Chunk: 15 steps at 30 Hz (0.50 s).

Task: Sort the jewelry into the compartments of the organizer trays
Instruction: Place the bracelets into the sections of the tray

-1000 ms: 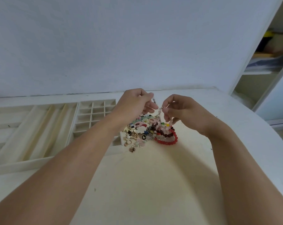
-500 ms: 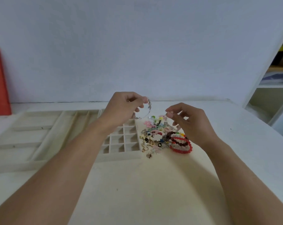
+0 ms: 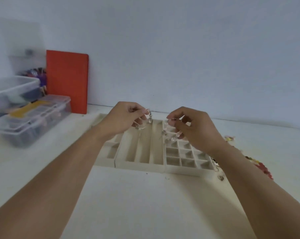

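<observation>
My left hand (image 3: 123, 120) pinches a clear beaded bracelet (image 3: 146, 122) above the cream tray with long slots (image 3: 142, 165). My right hand (image 3: 192, 130) pinches a second clear beaded piece (image 3: 169, 136) over the grid tray of small square cells (image 3: 183, 170). Both pieces hang in the air, apart from each other. The jewelry pile (image 3: 259, 167) lies on the table to the right, mostly hidden behind my right forearm, with a red bead bracelet at its edge.
A third tray section (image 3: 109, 153) adjoins the slotted tray on the left. Stacked clear plastic boxes (image 3: 32, 116) stand at the far left, and a red board (image 3: 67, 80) leans on the wall. A small metal charm (image 3: 220, 178) lies by the grid tray's corner.
My head has turned left, so the trays sit in the middle and the boxes came into view. Both hands moved from over the pile to above the trays, the right one now pinching a beaded piece.
</observation>
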Available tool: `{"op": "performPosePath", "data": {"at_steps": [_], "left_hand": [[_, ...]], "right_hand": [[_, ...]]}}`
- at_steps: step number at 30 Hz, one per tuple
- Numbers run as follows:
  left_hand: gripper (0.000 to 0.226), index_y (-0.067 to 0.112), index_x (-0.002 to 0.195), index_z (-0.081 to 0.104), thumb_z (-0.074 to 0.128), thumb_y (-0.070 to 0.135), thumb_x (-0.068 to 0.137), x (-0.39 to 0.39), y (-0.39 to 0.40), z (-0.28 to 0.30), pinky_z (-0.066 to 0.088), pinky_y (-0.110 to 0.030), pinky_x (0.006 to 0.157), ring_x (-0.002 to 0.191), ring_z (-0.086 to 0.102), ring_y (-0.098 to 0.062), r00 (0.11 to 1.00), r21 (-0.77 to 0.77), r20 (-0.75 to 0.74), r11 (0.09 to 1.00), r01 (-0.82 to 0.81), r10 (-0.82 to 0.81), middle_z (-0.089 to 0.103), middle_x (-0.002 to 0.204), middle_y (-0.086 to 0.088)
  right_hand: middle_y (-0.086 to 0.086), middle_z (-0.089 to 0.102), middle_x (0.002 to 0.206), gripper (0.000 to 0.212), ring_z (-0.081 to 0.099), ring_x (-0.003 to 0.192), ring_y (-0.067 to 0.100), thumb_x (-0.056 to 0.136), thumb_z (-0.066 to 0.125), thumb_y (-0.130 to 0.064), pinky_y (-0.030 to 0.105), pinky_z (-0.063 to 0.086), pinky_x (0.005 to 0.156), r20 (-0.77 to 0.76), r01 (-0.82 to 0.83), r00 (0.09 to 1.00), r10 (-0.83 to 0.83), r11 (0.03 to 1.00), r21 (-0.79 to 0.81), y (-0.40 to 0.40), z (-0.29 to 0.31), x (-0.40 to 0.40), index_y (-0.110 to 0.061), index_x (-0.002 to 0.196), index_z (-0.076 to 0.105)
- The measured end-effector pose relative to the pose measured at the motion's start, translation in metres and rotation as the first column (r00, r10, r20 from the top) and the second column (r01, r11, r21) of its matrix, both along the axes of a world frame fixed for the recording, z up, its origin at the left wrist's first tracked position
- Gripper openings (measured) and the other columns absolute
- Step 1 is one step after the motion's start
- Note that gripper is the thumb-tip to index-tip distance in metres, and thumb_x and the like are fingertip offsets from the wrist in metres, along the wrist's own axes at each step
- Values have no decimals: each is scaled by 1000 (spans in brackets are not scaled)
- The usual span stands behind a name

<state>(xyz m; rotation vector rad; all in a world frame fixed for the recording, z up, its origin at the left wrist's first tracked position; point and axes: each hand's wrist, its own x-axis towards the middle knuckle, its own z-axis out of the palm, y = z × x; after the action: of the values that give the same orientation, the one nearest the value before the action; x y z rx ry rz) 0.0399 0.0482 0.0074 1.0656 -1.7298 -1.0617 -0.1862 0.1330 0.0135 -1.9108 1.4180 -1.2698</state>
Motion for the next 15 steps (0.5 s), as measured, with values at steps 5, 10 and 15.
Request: {"op": "performPosePath", "data": {"at_steps": [5,10,15], "left_hand": [[15,7,97,75,66,19,97,43,-32,-5,55,-35,73,71,66,-14,994,-34,-7,993,-114,114,75,85,-4],[15,8,95,73,62,17,99,75,-54,-16,52,-31,71,67,63,-11,979,-34,43,980,-198,200,73,86,-3],[12,13,93,73,63,16,98,91,-68,-29,50,-31,68,69,62,-13,967,-47,115,973,-224,228,72,82,2]], "right_hand": [[-2,69,84,8,65,69,21,93,69,-9,35,62,66,-90,-53,995,48,997,-48,-47,5,55,-16,95,74],[-6,70,86,11,67,73,17,92,69,-13,43,60,71,-164,-44,986,35,998,-50,-90,6,92,-23,93,73],[-20,68,85,9,62,82,4,90,70,-27,33,51,75,-297,17,954,-34,998,-60,-122,-1,128,-35,91,71]]}}
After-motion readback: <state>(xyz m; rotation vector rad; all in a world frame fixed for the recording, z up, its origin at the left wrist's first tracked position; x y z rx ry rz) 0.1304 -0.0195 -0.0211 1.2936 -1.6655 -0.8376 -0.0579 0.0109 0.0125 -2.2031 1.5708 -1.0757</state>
